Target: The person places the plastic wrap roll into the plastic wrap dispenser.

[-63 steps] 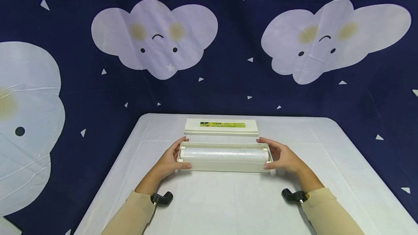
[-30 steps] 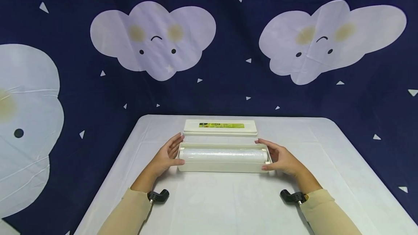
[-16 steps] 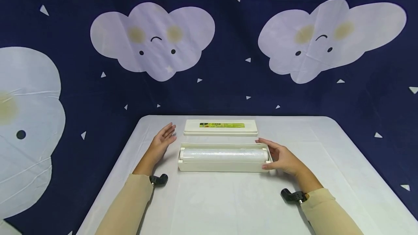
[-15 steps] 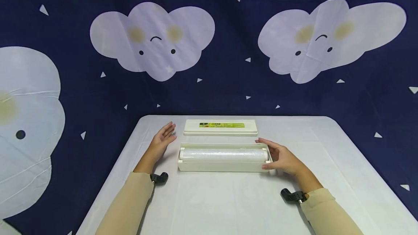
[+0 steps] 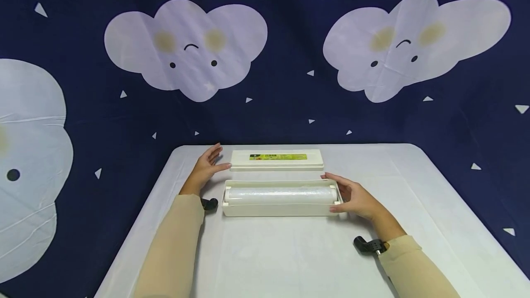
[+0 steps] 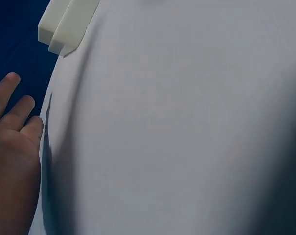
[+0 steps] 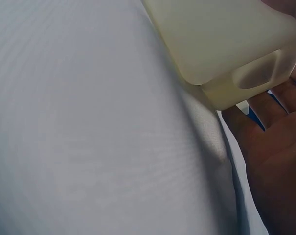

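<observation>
Moved off the tray's left end, my left hand [image 5: 205,168] now reaches toward 12 o'clock, fingers straight, thumb at the lid [image 5: 277,160]. At 3 o'clock my right hand [image 5: 352,197] cups the open tray [image 5: 281,209] holding the film roll [image 5: 280,194]. Left wrist view: lid corner [image 6: 64,24] ahead, nothing held. Right wrist view: fingers [image 7: 272,105] against the tray's end. Likely next: grasping the lid and fitting it squarely.

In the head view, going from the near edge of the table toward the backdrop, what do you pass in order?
Bare white table → open cream box holding the roll of cling film, the right hand at its right end → the lid lying flat, the left hand at its left end → cloud backdrop.
</observation>
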Tool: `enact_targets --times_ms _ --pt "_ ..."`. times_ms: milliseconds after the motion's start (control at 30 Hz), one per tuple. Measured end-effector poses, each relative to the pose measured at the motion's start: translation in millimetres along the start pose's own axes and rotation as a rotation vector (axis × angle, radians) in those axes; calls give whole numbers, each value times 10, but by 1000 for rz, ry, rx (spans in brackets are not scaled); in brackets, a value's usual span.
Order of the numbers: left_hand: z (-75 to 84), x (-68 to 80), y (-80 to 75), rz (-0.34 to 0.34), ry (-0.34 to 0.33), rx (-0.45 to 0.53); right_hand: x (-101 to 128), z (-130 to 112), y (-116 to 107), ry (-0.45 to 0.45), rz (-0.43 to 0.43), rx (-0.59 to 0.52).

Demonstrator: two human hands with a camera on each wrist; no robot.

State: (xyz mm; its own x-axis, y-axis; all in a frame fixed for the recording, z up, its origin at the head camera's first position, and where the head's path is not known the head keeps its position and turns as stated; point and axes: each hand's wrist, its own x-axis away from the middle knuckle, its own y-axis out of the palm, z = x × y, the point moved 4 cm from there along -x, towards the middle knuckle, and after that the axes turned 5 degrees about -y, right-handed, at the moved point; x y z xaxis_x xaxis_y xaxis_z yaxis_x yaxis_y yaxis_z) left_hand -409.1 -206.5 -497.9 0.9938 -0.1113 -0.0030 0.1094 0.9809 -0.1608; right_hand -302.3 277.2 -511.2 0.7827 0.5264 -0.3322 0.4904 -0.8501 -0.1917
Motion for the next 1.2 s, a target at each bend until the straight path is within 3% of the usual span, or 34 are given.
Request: enact_targets --times_ms 300,700,933,1200 --pt "-36 -160 162 4 -28 -183 23 11 -3 -5 11 4" --pt "-9 -233 366 -89 -86 -272 24 28 -14 28 29 34" --pt "-31 -285 365 -112 -117 -360 25 25 -11 14 28 33" --pt "-15 -265 379 -134 -92 -460 12 -18 10 1 26 9"
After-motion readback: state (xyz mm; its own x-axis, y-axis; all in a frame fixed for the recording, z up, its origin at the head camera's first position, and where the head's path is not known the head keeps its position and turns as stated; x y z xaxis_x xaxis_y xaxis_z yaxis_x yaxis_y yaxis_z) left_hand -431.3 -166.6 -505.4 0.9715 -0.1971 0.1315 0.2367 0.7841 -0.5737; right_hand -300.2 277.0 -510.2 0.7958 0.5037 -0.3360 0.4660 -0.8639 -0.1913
